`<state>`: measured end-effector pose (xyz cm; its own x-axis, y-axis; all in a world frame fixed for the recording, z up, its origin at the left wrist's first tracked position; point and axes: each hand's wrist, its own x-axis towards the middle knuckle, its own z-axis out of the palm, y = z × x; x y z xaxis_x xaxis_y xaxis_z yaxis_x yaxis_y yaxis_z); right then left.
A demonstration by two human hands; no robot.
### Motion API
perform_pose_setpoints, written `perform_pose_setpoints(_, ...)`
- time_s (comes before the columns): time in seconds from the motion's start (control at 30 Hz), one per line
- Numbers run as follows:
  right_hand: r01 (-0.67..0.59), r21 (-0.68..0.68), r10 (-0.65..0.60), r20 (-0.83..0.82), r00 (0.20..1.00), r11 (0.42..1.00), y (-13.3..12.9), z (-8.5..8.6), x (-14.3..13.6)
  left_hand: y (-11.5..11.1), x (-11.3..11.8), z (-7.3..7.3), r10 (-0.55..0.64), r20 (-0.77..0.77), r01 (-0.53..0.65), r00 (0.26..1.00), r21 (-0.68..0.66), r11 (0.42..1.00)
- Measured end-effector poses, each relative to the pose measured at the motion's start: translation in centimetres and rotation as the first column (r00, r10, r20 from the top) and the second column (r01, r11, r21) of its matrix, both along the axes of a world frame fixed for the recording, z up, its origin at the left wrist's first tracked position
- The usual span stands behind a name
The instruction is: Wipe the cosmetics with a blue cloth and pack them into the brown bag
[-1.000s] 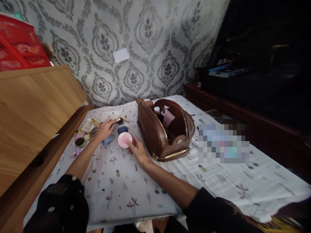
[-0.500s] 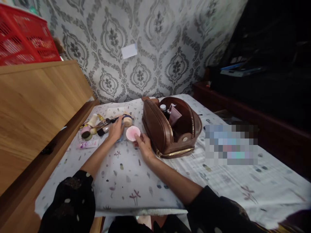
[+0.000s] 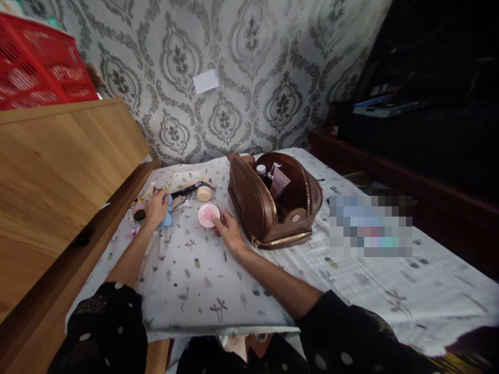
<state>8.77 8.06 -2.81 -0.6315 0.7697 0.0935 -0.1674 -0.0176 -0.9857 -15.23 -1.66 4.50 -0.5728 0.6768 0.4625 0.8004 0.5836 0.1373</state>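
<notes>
My right hand (image 3: 231, 234) pinches a small, round pink dish-like item (image 3: 206, 215), thumb on its pale pink face, just left of the bag. At the left, my left hand (image 3: 156, 209) is closed on a light blue cloth (image 3: 167, 220), over a cluster of cosmetics. Around it lie a pink jar with a dark top (image 3: 139, 212), a black-handled tool (image 3: 187, 190) and several small tubes, partly hidden by the hand. A small cream-coloured jar (image 3: 204, 194) stands behind the pink item. The brown toiletry bag (image 3: 249, 202) is unzipped, with a pink tube (image 3: 279, 183) and a white-capped bottle (image 3: 261, 170) inside.
A white patterned cloth (image 3: 210, 283) covers the table. A wooden cabinet (image 3: 66, 156) with a red basket (image 3: 42, 62) on it rises at the left. Patterned wallpaper (image 3: 226, 104) stands behind. To the right lies a blurred-out patch (image 3: 370, 226) beside dark furniture.
My left hand has moved left with the blue cloth, from beside the cream jar to the cosmetics cluster. My right hand still holds the pink item in nearly the same place.
</notes>
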Motion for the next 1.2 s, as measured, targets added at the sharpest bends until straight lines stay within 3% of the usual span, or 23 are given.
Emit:
perform_pose_setpoints(0.27,-0.033,0.232,0.022,0.049,0.999,0.972,-0.1,0.3,0.7,-1.5,0.7,-1.5,-0.05,0.077,0.045,0.996,0.065,0.997)
perform_pose_setpoints(0.43,-0.028,0.239,0.014,0.061,0.998,0.971,0.1,0.0,0.4,0.7,-1.0,-0.8,-0.133,0.164,0.113,0.978,0.129,0.985)
perform_pose_setpoints(0.53,-0.043,0.225,0.029,0.065,0.997,0.973,0.4,-0.1,0.3,2.3,-0.8,-0.4,-0.187,0.198,0.146,0.962,0.203,0.968)
perform_pose_setpoints(0.63,-0.026,0.29,-0.001,0.093,0.996,0.957,0.4,0.1,0.5,2.9,1.1,-0.2,-0.241,0.217,0.173,0.946,0.291,0.941)
perform_pose_setpoints(0.77,-0.011,0.443,-0.065,0.157,0.985,0.897,-0.3,0.9,1.0,2.2,6.8,0.2,-0.346,0.227,0.245,0.91,0.378,0.893)
perform_pose_setpoints(0.87,-0.058,0.517,-0.068,0.221,0.973,0.854,-0.7,1.4,1.1,1.4,11.6,0.1,-0.558,0.19,0.453,0.808,0.406,0.794)
perform_pose_setpoints(0.93,-0.081,0.556,-0.083,0.263,0.961,0.827,-0.7,1.5,1.2,1.0,13.6,-0.5,-0.618,0.155,0.566,0.771,0.278,0.776)
perform_pose_setpoints(1.03,-0.117,0.594,-0.074,0.287,0.955,0.796,-0.5,1.6,1.3,0.7,13.9,-1.6,-0.589,0.15,0.553,0.794,0.223,0.802)
perform_pose_setpoints(1.2,-0.139,0.58,-0.055,0.304,0.951,0.803,-0.6,1.7,1.5,0.6,10.8,-3.0,-0.622,0.314,0.468,0.718,0.444,0.764)
